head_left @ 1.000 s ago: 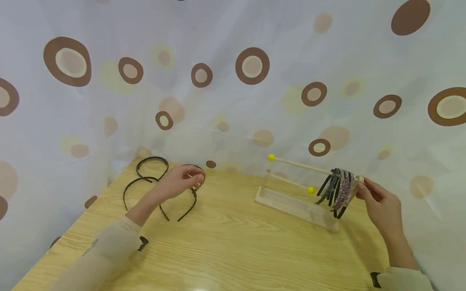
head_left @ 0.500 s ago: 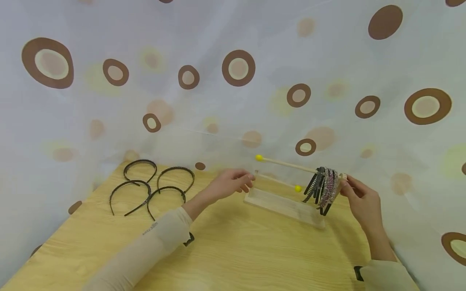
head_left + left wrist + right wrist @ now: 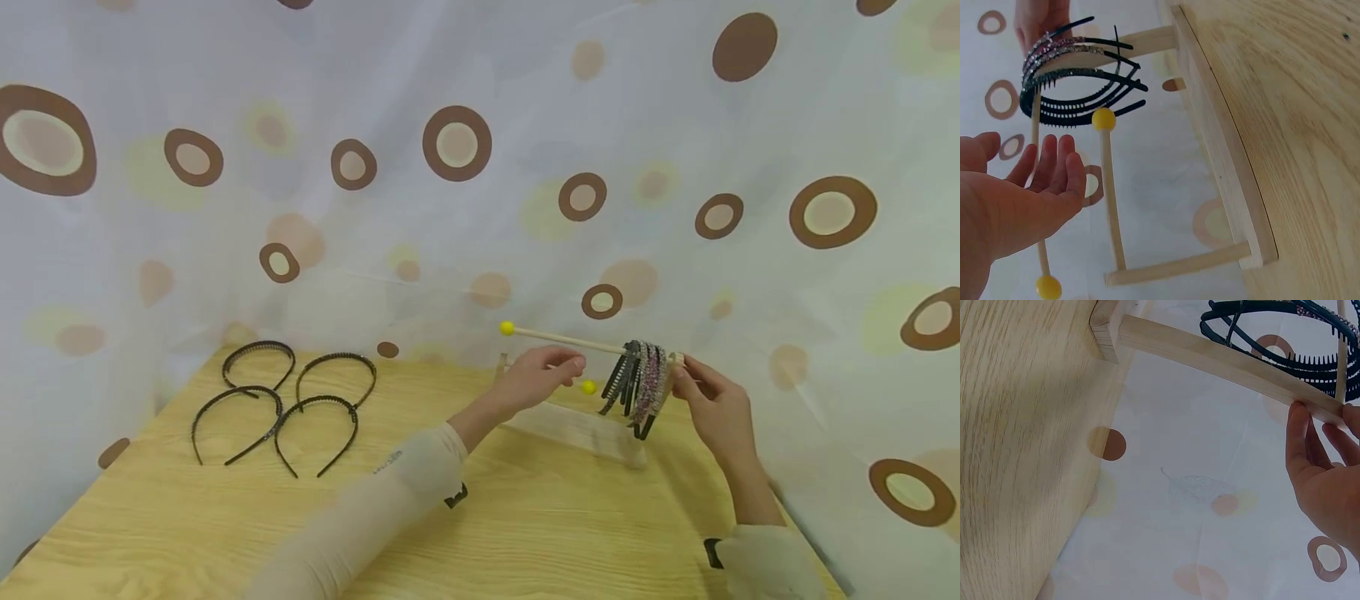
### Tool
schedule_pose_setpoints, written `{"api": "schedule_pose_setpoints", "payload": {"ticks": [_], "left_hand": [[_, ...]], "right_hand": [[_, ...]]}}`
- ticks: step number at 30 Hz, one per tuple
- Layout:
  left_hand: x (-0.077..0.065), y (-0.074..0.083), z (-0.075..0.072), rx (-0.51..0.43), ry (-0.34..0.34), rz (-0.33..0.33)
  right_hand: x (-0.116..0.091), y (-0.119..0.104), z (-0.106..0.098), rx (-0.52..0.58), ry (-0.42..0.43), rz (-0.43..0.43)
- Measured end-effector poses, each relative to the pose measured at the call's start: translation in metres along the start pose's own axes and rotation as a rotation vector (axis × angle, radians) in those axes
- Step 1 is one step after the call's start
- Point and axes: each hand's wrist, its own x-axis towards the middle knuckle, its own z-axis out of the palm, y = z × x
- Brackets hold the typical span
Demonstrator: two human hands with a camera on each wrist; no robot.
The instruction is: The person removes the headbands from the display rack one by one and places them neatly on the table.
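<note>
A wooden stand has two rods tipped with yellow balls. Several black and glittery headbands hang bunched on its upper rod, near the right end. My right hand pinches the top of the right upright between thumb and fingers. In front of the stand is my left hand, holding nothing. The left wrist view shows its fingers loosely bent near the upper rod, apart from the headbands; whether they touch the rod I cannot tell.
Several black toothed headbands lie on the left of the wooden table. A white curtain with brown and yellow circles hangs right behind the table and along its right side.
My left hand has moved right, from above the loose headbands to the stand's rods. My right hand keeps its hold on the upright. The head view has turned rightward.
</note>
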Motion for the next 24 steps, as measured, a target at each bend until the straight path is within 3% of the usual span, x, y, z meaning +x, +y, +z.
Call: {"api": "schedule_pose_setpoints", "payload": {"ticks": [7, 12, 17, 24], "left_hand": [[0.012, 0.005, 0.037, -0.069, 0.008, -0.006], [0.018, 0.003, 0.059, -0.073, 0.066, -0.027], [0.019, 0.000, 0.068, -0.031, 0.132, -0.037], [0.016, -0.003, 0.072, -0.040, 0.150, -0.009]], "right_hand": [[0.002, 0.001, 0.000, -0.022, 0.001, -0.014], [0.002, 0.002, 0.003, -0.001, 0.002, -0.002], [0.003, 0.001, 0.006, 0.013, 0.009, 0.004], [0.002, 0.003, -0.001, -0.012, -0.006, 0.009]]}}
